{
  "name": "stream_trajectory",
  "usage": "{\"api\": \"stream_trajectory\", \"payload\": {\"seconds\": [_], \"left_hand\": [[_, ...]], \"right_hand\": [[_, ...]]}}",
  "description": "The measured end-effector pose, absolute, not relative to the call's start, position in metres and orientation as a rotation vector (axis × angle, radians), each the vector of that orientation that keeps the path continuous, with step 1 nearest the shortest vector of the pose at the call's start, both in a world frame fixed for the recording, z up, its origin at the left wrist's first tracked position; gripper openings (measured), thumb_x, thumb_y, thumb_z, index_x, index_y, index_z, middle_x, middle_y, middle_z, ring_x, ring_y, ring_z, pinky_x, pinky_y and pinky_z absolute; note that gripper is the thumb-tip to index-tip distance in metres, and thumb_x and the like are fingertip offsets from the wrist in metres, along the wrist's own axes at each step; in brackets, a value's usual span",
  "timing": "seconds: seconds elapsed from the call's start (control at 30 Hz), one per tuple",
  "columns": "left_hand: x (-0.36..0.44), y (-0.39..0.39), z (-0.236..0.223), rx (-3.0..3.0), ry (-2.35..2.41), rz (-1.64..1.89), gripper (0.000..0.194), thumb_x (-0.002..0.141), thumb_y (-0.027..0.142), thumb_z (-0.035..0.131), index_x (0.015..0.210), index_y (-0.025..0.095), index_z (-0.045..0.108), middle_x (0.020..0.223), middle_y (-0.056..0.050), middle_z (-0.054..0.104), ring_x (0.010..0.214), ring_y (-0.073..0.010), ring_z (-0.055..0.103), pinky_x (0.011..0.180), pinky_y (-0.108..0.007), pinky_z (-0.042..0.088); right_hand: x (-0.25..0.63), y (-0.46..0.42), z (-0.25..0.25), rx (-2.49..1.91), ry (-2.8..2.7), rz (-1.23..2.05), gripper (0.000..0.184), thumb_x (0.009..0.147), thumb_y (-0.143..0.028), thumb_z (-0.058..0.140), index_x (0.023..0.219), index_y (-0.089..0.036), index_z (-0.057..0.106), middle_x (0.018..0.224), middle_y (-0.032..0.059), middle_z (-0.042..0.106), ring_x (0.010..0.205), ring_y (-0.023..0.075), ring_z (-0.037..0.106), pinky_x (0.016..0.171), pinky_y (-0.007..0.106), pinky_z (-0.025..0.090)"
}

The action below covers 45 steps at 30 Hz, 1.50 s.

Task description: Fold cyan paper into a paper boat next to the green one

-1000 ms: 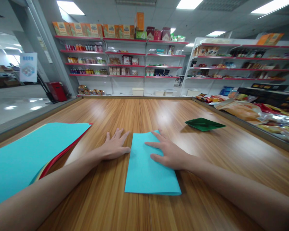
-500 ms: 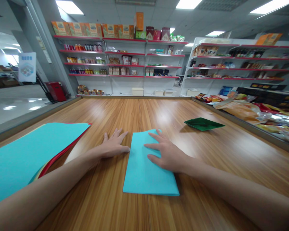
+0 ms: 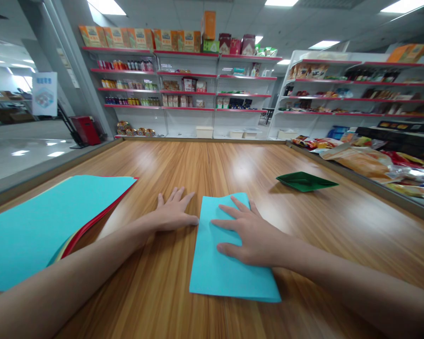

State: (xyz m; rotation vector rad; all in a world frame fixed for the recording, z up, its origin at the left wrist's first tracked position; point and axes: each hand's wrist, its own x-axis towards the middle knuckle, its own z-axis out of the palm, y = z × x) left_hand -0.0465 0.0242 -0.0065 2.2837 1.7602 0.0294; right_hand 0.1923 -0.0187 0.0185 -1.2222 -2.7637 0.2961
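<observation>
A folded sheet of light-blue paper (image 3: 221, 273) lies in front of me on the wooden table (image 3: 155, 292). My right hand (image 3: 250, 233) rests on its upper right part with the fingers spread and pointing left. My left hand (image 3: 175, 212) is flat on the wood just left of the sheet, fingers apart, its thumb tip at the paper's left edge. Whether that thumb presses on the paper, I cannot tell. The sheet's far right corner is partly hidden behind my right hand.
A stack of coloured paper (image 3: 67, 221), light blue on top with red and cream below, lies at the left. A dark-green folded paper piece (image 3: 305, 181) sits at the right. Snack packets (image 3: 356, 160) line the table's right border. Stocked shelves (image 3: 187, 92) stand behind.
My right hand has slid slightly towards me over the sheet. The whole view has shifted a little. My left hand keeps its place by the paper's left edge.
</observation>
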Motion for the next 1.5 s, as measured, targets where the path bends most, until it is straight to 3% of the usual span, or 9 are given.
{"api": "stream_trajectory", "payload": {"seconds": [0.67, 1.5], "left_hand": [[-0.0494, 0.0252, -0.0093, 2.240, 1.786, -0.021, 0.099, 0.066, 0.073, 0.046, 0.146, 0.025, 0.015, 0.153, -0.014, 0.003, 0.139, -0.0343, -0.005, 0.101, -0.068, -0.001], [-0.0527, 0.0271, -0.0149, 2.253, 1.783, -0.036, 0.101, 0.064, 0.076, 0.045, 0.146, 0.026, 0.013, 0.153, -0.013, 0.003, 0.138, -0.0352, -0.006, 0.101, -0.067, -0.001]], "right_hand": [[0.1920, -0.0164, 0.0163, -1.202, -2.858, 0.216, 0.055, 0.081, -0.055, 0.051, 0.130, -0.031, 0.050, 0.145, 0.0082, 0.034, 0.133, 0.0405, 0.020, 0.103, 0.060, 0.018], [0.1866, -0.0158, 0.0091, -1.258, -2.841, 0.132, 0.056, 0.081, -0.055, 0.049, 0.132, -0.032, 0.048, 0.144, 0.0083, 0.035, 0.135, 0.0423, 0.015, 0.100, 0.065, 0.020]]}}
